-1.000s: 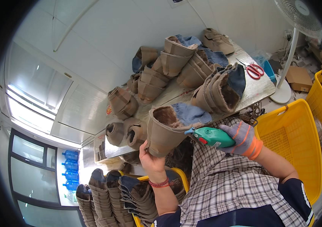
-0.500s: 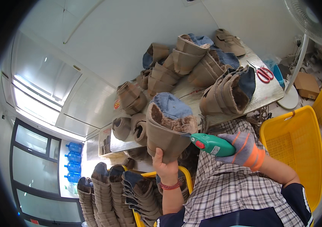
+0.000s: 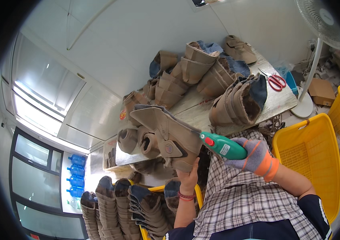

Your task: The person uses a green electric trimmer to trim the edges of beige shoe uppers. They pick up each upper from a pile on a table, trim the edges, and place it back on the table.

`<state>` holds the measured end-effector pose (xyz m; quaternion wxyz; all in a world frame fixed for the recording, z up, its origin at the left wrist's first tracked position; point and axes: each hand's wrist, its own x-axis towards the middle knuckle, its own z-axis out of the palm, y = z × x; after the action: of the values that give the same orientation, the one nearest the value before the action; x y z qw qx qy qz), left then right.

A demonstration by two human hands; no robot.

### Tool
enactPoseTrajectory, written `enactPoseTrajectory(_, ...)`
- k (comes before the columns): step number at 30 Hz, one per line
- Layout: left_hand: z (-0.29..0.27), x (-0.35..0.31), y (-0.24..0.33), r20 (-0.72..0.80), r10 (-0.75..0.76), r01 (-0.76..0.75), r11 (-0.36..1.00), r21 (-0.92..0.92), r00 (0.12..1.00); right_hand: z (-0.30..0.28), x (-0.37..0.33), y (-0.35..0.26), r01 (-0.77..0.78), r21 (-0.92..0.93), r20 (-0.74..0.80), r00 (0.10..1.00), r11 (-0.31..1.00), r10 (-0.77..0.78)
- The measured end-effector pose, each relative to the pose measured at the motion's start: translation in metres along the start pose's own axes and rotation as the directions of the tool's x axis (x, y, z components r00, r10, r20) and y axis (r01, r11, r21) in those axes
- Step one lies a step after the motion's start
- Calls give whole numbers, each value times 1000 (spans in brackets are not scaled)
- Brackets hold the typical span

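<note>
Pale wall panels (image 3: 158, 28) rise behind a table (image 3: 277, 98) piled with brown boot uppers (image 3: 229, 106), red-handled scissors (image 3: 277, 83) lying beside them. From my remote seat I see the bare left hand (image 3: 188, 178) gripping one fabric boot piece (image 3: 180, 138) from below, held up before the table's near edge. The gloved right hand (image 3: 254, 157) is wrapped around a green tool (image 3: 227, 148), its tip at the piece's edge; whether they touch, I cannot tell.
</note>
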<state>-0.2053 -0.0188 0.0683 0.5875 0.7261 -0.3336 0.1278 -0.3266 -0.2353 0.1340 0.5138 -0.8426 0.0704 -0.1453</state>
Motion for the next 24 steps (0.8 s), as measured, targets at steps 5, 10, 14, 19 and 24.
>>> enactPoseTrajectory(5,2,-4,-12,228,230,-301,886,354,946,-1,1,1,-126,65,-1,992,990,126)
enactPoseTrajectory(10,11,-16,-18,316,258,-368,855,367,913,0,3,8,-107,108,-55,992,988,113)
enactPoseTrajectory(14,13,-29,-24,402,256,-408,840,357,879,-3,5,3,-141,219,-21,989,965,149)
enactPoseTrajectory(19,12,-52,-35,489,187,-410,820,401,852,-6,13,1,-154,240,-6,987,958,160)
enactPoseTrajectory(24,3,-82,-44,550,165,-438,798,413,819,-5,23,4,-190,324,-27,977,927,210)
